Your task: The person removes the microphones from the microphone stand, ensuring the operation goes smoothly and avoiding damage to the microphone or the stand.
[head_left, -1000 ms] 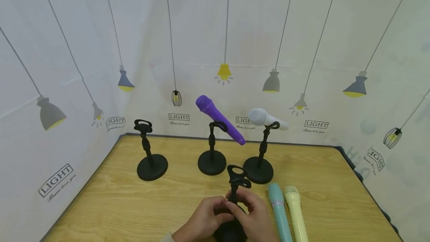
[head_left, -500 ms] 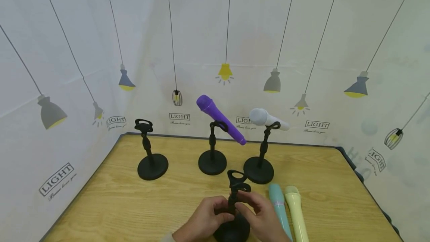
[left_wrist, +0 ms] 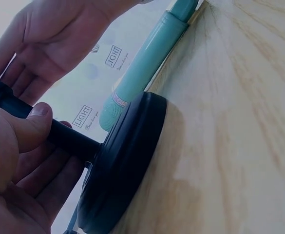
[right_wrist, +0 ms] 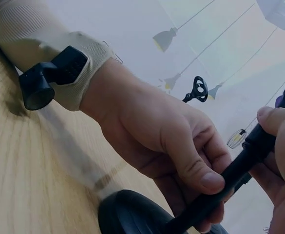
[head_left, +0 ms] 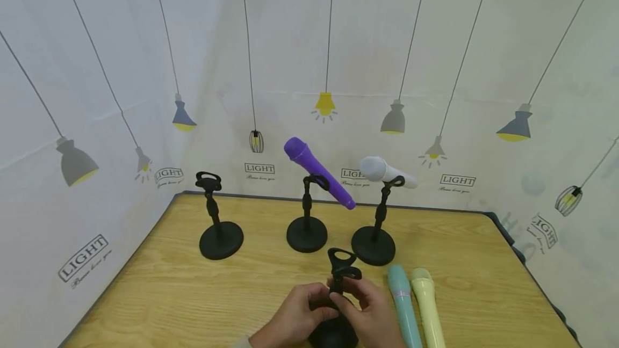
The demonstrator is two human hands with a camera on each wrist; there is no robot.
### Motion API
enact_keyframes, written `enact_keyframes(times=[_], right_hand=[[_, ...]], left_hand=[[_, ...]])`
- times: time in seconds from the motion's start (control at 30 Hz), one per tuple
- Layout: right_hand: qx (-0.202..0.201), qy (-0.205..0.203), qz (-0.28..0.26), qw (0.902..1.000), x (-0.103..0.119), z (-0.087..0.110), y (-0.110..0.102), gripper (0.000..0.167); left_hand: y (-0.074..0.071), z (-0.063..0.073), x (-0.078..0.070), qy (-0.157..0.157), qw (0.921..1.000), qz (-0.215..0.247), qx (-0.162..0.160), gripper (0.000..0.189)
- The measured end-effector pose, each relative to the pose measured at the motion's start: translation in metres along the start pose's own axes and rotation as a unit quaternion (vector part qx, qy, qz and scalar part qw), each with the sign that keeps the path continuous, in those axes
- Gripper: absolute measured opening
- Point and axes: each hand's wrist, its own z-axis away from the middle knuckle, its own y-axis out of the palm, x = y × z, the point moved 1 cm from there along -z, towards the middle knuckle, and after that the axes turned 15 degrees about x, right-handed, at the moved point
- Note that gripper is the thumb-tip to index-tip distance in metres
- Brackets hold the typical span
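At the table's front, both hands are on a black desktop microphone stand (head_left: 335, 332). My left hand (head_left: 301, 311) grips the lower part of its pole, thumb on one side and fingers behind. Higher up, my right hand (head_left: 369, 310) pinches the pole's collar just below the clip (head_left: 344, 263), which holds nothing. In the left wrist view the round base (left_wrist: 127, 161) sits on the wooden tabletop, and the pole (left_wrist: 69, 136) runs between the left thumb and fingers. A teal microphone (head_left: 405, 305) and a pale yellow microphone (head_left: 427, 305) lie side by side to the right of the right hand.
Behind stand a purple microphone (head_left: 319, 171) and a white microphone (head_left: 382, 169), each in its own stand. Another black stand (head_left: 220, 240) with a bare clip is at the back left. Printed white cloth (head_left: 217, 69) walls the wooden table (head_left: 159, 294) along the back and sides.
My right hand has shifted on the pole, moving slightly away and back toward the collar. The clip has sunk a little lower in view. My left hand keeps its grip.
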Motion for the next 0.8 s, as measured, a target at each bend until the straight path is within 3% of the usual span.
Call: enact_keyframes(times=[0.3, 0.6, 0.8], right_hand=[[0.051, -0.037, 0.033, 0.9975, -0.001, 0.001, -0.008, 0.022], [0.056, -0.003, 0.014, 0.9983, -0.002, 0.003, -0.010, 0.026], [0.049, -0.005, 0.005, 0.9988, -0.001, 0.002, -0.011, 0.026]], left_hand=[[0.001, -0.001, 0.001, 0.004, 1.0000, 0.002, -0.006, 0.017], [0.002, 0.000, 0.000, 0.001, 1.0000, 0.005, -0.003, 0.017], [0.002, 0.000, -0.002, -0.001, 1.0000, -0.005, -0.006, 0.017]])
